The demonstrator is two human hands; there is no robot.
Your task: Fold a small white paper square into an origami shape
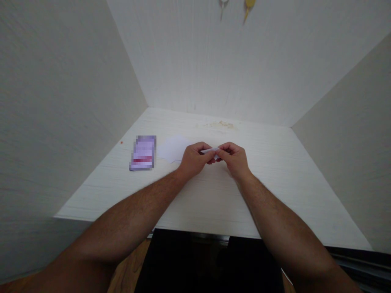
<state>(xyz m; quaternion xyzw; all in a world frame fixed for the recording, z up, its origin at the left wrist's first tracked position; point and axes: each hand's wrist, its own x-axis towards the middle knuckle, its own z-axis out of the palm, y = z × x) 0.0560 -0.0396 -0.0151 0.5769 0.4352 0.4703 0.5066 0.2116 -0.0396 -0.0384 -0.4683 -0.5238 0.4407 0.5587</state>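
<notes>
A small folded piece of white paper (210, 150) is pinched between my two hands, over the middle of the white desk. My left hand (197, 158) closes on its left end, thumb on top. On the other end, the thumb and fingers of my right hand (233, 158) are closed, nearly touching the left fingertips. Part of the paper is hidden behind the fingers. Flat on the desk, just left of my left hand, lie white sheets of paper (174, 148), partly covered by that hand.
A blurred-out, phone-like rectangle (143, 152) lies on the desk (275, 183) at the left. Brownish crumbs or stains (226, 124) mark the desk near the back wall (214, 69). Side walls rise left and right. Two hooks (249, 6) hang high on the back wall.
</notes>
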